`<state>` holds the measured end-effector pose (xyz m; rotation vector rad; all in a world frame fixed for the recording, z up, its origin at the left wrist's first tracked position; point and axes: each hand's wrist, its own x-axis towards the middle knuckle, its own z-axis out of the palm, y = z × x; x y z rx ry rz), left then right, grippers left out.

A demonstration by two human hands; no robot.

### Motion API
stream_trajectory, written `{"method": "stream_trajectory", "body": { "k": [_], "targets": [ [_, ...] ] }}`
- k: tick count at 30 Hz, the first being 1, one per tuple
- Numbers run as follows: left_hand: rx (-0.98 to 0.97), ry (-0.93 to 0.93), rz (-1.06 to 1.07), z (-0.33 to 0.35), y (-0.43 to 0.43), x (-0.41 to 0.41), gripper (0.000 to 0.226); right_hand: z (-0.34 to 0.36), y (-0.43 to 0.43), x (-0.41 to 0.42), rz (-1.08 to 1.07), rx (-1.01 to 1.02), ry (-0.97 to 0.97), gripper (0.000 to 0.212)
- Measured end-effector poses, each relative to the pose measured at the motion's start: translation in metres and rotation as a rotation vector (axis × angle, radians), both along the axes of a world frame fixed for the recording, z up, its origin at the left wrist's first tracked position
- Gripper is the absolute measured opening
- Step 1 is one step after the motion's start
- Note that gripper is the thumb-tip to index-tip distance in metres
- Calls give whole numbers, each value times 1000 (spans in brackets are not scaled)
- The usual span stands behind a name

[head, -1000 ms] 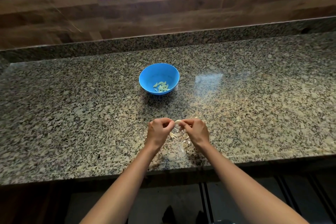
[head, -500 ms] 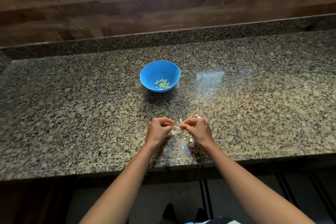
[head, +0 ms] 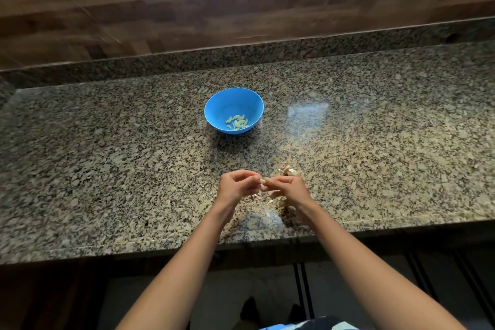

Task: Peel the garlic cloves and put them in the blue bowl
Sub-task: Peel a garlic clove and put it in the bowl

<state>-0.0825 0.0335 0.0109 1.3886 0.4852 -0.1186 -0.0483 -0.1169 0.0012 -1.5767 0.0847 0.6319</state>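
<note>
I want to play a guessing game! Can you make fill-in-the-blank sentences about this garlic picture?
1. The peeled cloves lie in a bowl coloured ___.
2. Counting the left hand and right hand, ___ hands pinch the garlic clove.
3. The bowl's opening faces ___.
Missing words: blue; two; up.

Bare counter (head: 134, 169) toward blue bowl (head: 232, 103), garlic pile (head: 289, 171) rightward
</note>
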Motion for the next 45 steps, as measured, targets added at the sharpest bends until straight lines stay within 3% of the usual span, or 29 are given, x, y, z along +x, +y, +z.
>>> {"method": "stream_trajectory", "body": {
  "k": [2,6,11,16,18,19,21,24,27,30,34,37,40,43,45],
  "targets": [
    [-37,19,93,-3,2,-1,9,-2,1,-1,-90,13,91,17],
    [49,52,163,-11,14,-4,13,-11,2,-2,-72,-364,-182,23],
    [373,66,202,-16,29,-4,9,-13,5,-3,-49,-442,-295,12],
    [780,157,225,-17,51,1,18,-11,-3,2,-108,-489,-337,25],
    [953,52,208,-19,46,-1,22,-10,-5,6,-149,-459,-311,25],
    [1022,-65,128,-20,37,-1,23,-10,-6,8,-171,-441,-293,25],
    [1030,-237,-229,-21,11,3,29,-10,-9,12,-201,-418,-256,24],
    [1017,-144,-696,-22,-16,12,40,-8,-13,14,-175,-510,-301,22],
    [1149,-96,-900,-24,-17,19,46,-6,-16,8,-47,-620,-462,24],
    [1226,-202,-914,-23,-3,7,49,-9,-12,-7,111,-625,-537,27],
    [1308,-458,-741,-26,20,-23,34,-16,-2,-22,-89,-472,-516,26],
    [1425,-623,-636,-39,29,-33,22,-14,6,-25,-274,-187,-197,21],
    [1260,-402,-473,-37,16,-24,14,-6,9,-24,-282,120,214,17],
    [753,-68,-12,-23,-4,-13,15,4,14,-25,-245,204,405,22],
    [458,-52,71,-14,-20,-11,16,9,16,-25,-227,301,522,31]
  ]
}}
